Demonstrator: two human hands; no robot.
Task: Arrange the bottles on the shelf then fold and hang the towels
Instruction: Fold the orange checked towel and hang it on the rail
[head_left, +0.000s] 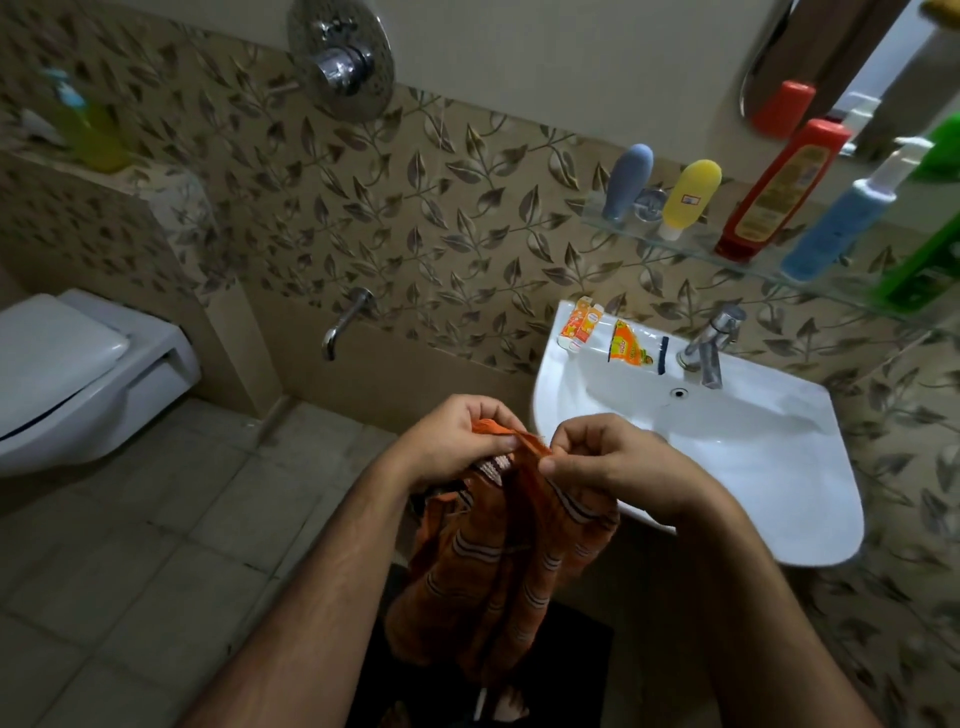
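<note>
Hands meet in front of the sink (810, 499): the left hand (457, 441) and right hand (608, 460) each pinch the top edge of an orange striped towel (514, 561), which hangs bunched between the forearms. On the glass shelf (691, 248) stand blue-grey (626, 179), yellow (691, 195), red (779, 189) and blue (841, 223) bottles

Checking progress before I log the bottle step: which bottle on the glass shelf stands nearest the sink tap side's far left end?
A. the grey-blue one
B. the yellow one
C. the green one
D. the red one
A: on the glass shelf the grey-blue bottle is leftmost, then the yellow bottle, the red bottle, the blue pump bottle and the green bottle.
</note>
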